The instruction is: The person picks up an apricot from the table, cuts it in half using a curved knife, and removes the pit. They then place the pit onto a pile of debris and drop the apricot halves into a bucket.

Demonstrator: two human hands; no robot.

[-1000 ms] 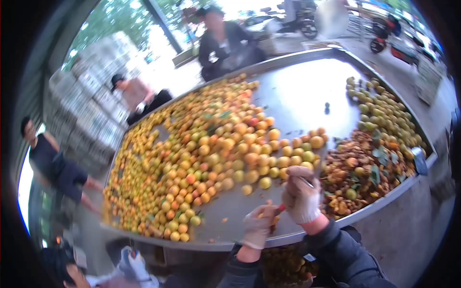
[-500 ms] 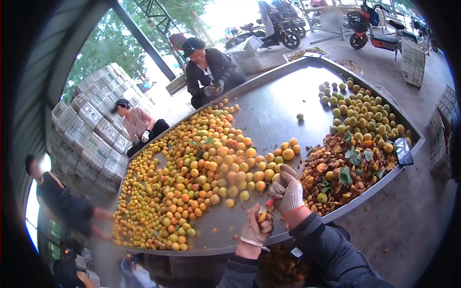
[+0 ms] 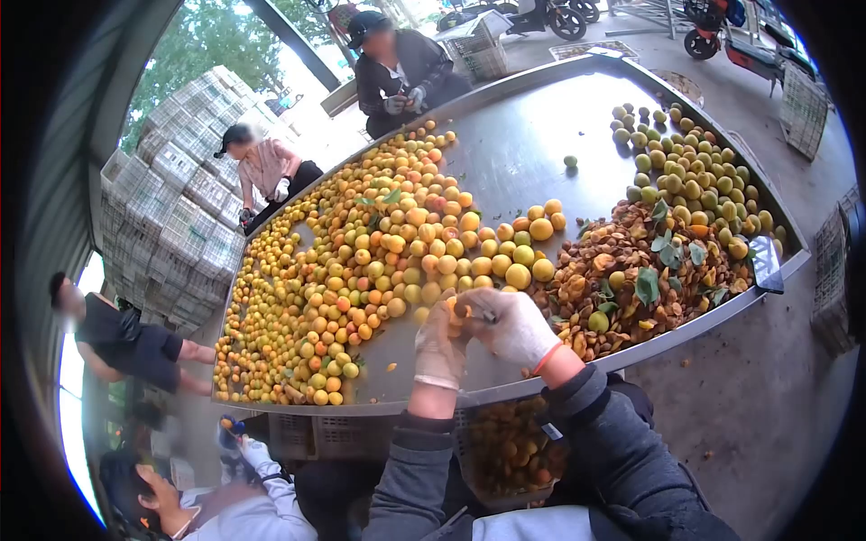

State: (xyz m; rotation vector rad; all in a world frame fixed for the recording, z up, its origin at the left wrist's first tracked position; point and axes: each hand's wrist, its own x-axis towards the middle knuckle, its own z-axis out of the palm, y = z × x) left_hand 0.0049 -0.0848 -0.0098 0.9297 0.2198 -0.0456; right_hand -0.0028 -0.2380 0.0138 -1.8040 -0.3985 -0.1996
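Observation:
Both my hands wear pale work gloves and meet over the near edge of a metal table (image 3: 397, 365). My left hand (image 3: 440, 350) is closed around an apricot, of which a bit of orange shows between the fingers. Against it, my right hand (image 3: 523, 332) grips a small tool (image 3: 490, 316); only a dark part of it shows, the rest hidden by the fingers. Loose yellow-orange apricots (image 3: 361, 270) lie just beyond and to the left. On the right sits a heap of brown stones and scraps (image 3: 604, 261) with some leaves.
Greener apricots (image 3: 695, 185) lie at the table's right, near a phone-like device (image 3: 767, 263) at the rim. Below my arms stands a crate of fruit pieces (image 3: 514, 451). Co-workers sit at the far side and lower left (image 3: 225, 505); another person stands at left (image 3: 135, 343). Crates (image 3: 180, 207) are stacked behind.
My view has tilted down, bringing a lower-left co-worker and the crate into fuller sight. My hands have come together; the tool's red handle, visible before, is now hidden.

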